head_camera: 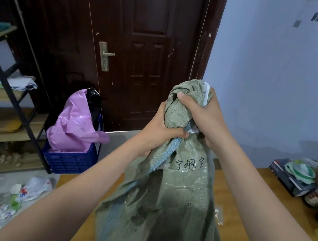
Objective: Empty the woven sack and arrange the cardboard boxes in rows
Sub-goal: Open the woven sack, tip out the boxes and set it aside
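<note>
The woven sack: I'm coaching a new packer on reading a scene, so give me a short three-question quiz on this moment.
1. True or false: both hands grip the bunched neck of the woven sack.
2. Which hand sits higher on the neck? A) left hand B) right hand
3. What does the sack rest on?

Key: 1 true; 2 B; 3 the wooden table.

The woven sack (166, 217) hides its contents (bottom cut off by the frame's lower edge).
</note>
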The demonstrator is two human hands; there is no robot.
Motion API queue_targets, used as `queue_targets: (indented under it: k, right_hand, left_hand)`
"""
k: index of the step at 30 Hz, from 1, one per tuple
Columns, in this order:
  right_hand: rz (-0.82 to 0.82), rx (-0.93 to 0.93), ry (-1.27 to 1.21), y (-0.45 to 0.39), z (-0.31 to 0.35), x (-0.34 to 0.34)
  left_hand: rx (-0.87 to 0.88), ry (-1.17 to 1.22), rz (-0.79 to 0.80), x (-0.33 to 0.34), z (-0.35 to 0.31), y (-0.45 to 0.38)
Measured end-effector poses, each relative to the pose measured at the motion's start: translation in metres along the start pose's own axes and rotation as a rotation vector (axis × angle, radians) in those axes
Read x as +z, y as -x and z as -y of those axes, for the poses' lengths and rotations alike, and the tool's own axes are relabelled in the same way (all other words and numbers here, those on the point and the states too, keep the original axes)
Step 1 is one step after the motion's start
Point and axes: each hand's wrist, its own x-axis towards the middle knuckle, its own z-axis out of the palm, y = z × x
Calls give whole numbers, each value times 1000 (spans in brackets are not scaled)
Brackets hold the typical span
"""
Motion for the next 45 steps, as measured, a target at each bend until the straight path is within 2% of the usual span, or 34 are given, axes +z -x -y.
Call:
queue_targets:
  k: [4,9,13,15,18,26,30,32,36,38,42,45]
  right_hand:
    - [-17,-25,54,-5,-3,1]
    - [-117,-90,263,-6,-14,5]
    - [-223,-394,592,6,-10,5]
    - [-141,-462,741,7,-10,7]
    - [45,-292,698,2,-15,8]
    - [276,-10,510,-12,-30,-5]
    - [245,16,453,-14,-36,-11]
    - [213,71,405,-14,-40,-14]
    - [128,146,307,-12,-41,-20]
    - [106,166,251,-10,-37,-21]
    - [122,210,175,-7,-29,-16]
    - [90,263,85,-5,-26,-12]
  left_hand:
    - [7,-5,-25,-2,3,-4]
    - [31,-42,-80,-4,7,-7]
    - [23,-65,-126,-7,11,-9]
    - [28,-106,-114,-8,12,-10]
    - [15,-134,-126,-8,12,-8]
    - [-19,-134,-56,-15,7,-9]
    - [-133,-91,170,-24,9,-9]
    - [-152,-151,245,-32,10,-9]
    - [-128,-351,278,-52,14,-12]
    - [-139,-383,345,-57,19,-12]
    - [-149,-266,417,-47,26,-7]
    - [-131,-161,331,-34,30,-5]
